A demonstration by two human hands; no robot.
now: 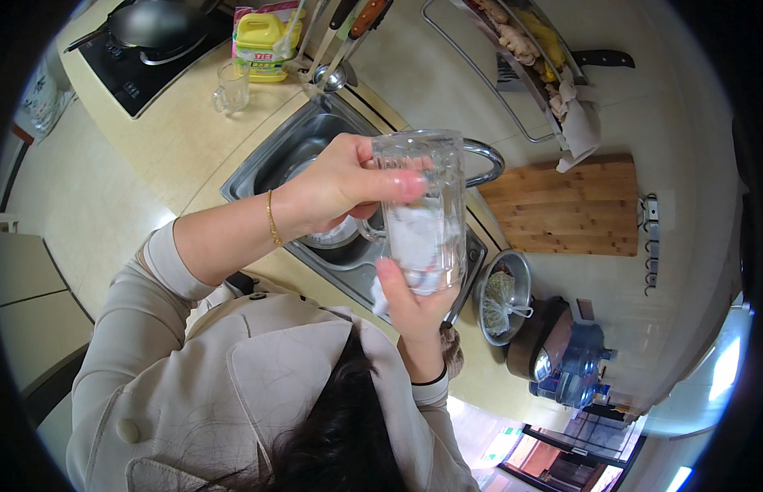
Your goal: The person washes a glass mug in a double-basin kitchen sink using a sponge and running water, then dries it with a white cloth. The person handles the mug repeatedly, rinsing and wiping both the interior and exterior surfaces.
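My left hand (338, 178) grips a clear glass mug (446, 203) by its upper part, thumb across its side. The mug is tilted over the sink (267, 144), its handle on the left. At the mug's lower end, my right hand (421, 307) holds a white cloth (381, 298). More white cloth shows through the glass; I cannot tell whether it is inside or behind the mug. Below my left hand, a round metal vessel (335, 237) in the sink is partly hidden. The curved metal faucet (489, 163) emerges behind the mug.
Another glass mug (232, 89) stands on the counter beside a yellow detergent jug (261, 46) and utensils (332, 77). A pan (157, 24) rests on the cooktop (135, 80). Rightward are a wooden cutting board (566, 206), a metal bowl (523, 277) with bagged food and a rice cooker (535, 344).
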